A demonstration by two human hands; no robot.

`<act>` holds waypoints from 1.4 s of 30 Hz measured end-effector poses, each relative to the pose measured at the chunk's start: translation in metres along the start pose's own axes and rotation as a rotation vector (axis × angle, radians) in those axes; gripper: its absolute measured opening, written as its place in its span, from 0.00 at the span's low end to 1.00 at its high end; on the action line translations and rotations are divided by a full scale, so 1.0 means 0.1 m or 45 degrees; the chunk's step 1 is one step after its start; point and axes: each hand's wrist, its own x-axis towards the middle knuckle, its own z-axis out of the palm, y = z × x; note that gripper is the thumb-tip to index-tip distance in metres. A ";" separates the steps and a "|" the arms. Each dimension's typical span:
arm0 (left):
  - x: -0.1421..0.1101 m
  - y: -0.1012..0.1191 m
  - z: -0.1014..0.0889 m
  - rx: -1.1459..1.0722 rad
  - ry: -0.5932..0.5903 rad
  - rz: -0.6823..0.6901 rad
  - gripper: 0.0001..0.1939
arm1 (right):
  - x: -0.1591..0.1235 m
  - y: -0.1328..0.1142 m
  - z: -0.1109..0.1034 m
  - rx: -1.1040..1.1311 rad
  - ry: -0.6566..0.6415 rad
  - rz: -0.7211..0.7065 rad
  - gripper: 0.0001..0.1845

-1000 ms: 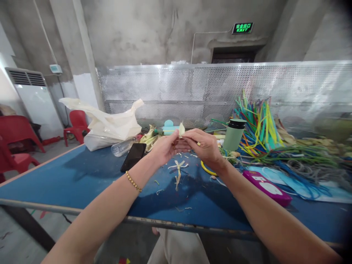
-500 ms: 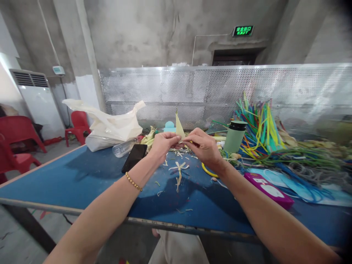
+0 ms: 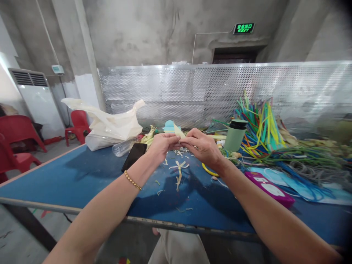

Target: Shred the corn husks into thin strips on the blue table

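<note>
Above the blue table [image 3: 68, 176], my left hand [image 3: 162, 145] and my right hand [image 3: 202, 146] meet fingertip to fingertip. Both pinch a pale yellow leaf strip [image 3: 178, 131] whose tip pokes up between them. A gold bead bracelet sits on my left wrist. Below the hands, a small knotted piece of the same pale strip [image 3: 178, 170] lies on the table among scattered trimmings.
A black phone [image 3: 134, 156], a clear bottle [image 3: 123, 147] and a white plastic bag [image 3: 107, 126] lie at the left. A green flask [image 3: 234, 135], a bundle of coloured strips [image 3: 260, 126], a yellow ring [image 3: 209, 171] and a magenta case [image 3: 268, 189] lie at the right. A perforated metal screen [image 3: 192, 91] backs the table.
The leaf strip stood tall between my hands half a second ago; now it is lower and tilted, with only a short tip showing. My hands have closed together slightly.
</note>
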 end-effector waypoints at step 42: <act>-0.04 0.04 0.01 0.217 -0.241 0.165 0.10 | 0.11 0.04 -0.10 0.439 -0.039 0.431 0.04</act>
